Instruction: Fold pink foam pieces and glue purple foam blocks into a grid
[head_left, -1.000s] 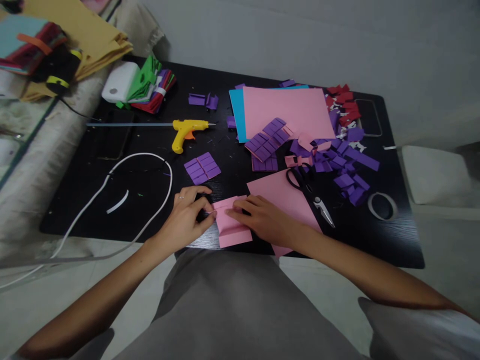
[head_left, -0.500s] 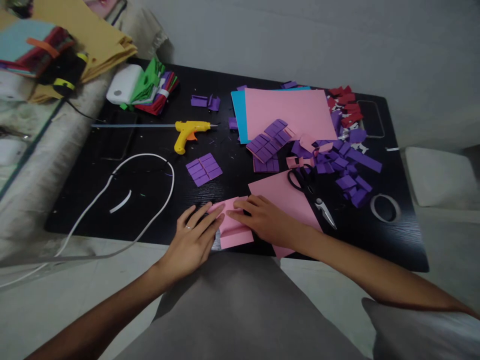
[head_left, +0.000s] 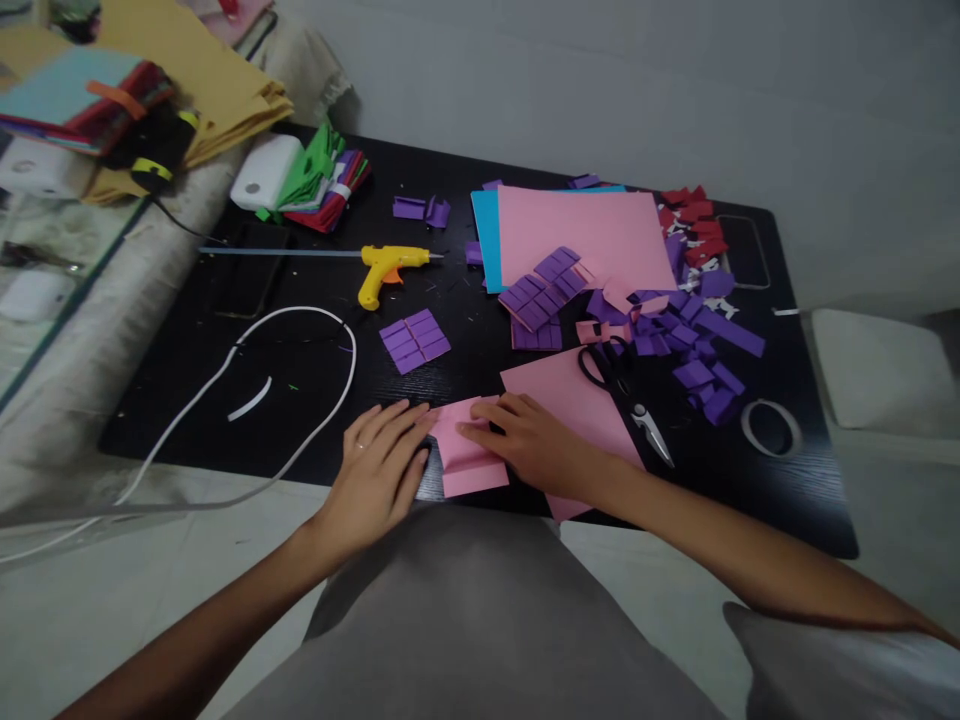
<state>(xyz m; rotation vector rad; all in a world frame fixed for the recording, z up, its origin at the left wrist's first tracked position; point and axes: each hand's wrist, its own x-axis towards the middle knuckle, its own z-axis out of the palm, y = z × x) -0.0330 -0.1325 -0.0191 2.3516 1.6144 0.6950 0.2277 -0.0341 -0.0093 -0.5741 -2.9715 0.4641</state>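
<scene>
A small creased piece of pink paper lies at the table's front edge between my hands. My left hand lies flat to its left, fingers stretched out, with the fingertips at the paper's left edge. My right hand presses down on the paper's right part, its fingers spread over the folds. Under my right wrist is a larger pink sheet, and black-handled scissors rest on its right side. A purple and pink folded square sits just beyond my left hand.
A yellow glue gun lies behind the square. A white cable loops at the left. Pink and blue sheets, purple pieces and a tape roll are on the right of the black table.
My left hand has slid left, off most of the small pink paper. My right hand stays on it. The whole view has shifted slightly.
</scene>
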